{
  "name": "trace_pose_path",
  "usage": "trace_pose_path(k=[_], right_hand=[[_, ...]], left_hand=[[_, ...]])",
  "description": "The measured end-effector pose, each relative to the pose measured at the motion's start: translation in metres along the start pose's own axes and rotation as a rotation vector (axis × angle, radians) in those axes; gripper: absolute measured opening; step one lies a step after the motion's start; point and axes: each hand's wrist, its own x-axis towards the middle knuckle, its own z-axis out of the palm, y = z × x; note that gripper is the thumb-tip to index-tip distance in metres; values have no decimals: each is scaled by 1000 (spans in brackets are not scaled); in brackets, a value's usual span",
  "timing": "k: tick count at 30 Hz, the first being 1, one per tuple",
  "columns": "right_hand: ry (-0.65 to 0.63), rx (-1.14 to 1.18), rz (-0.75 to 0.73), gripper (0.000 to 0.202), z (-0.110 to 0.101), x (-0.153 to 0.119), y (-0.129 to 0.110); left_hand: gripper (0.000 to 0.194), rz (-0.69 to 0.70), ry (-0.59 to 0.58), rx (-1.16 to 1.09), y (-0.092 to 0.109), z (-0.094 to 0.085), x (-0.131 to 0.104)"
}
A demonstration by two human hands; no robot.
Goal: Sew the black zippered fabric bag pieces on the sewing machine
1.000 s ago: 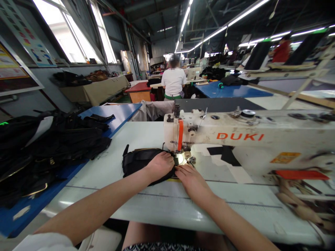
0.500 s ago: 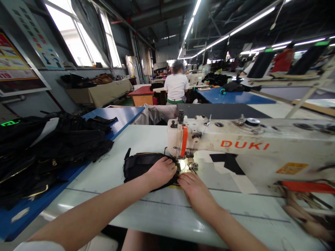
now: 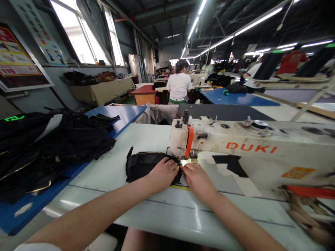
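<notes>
Both hands (image 3: 163, 173) (image 3: 198, 179), fingers (image 3: 171, 164) half-curled, partly hide the black pouch (image 3: 142, 164); their grip I cannot tell.

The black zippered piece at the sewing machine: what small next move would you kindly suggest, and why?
Perhaps ease the black zippered piece slightly forward at the sewing machine: the left hand lies on it, the right hand is at its edge, and both are beside the lit needle area.

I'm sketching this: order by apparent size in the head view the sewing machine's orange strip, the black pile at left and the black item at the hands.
1. Black pile, cut by the frame
2. Black item, partly hidden by the left hand
3. Orange strip
</notes>
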Motion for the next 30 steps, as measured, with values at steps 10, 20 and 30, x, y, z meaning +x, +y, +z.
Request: trace_pose_path(k=[10, 20, 30], right_hand=[[-10, -111, 16, 22, 9, 2, 1], [-16, -154, 40, 19, 6, 5, 0], [4, -153, -5, 20, 10, -3, 2]], left_hand=[[32, -76, 53, -88, 2, 17, -7], [34, -113, 22, -116, 1, 17, -3], [34, -122, 30, -148, 0, 17, -5]])
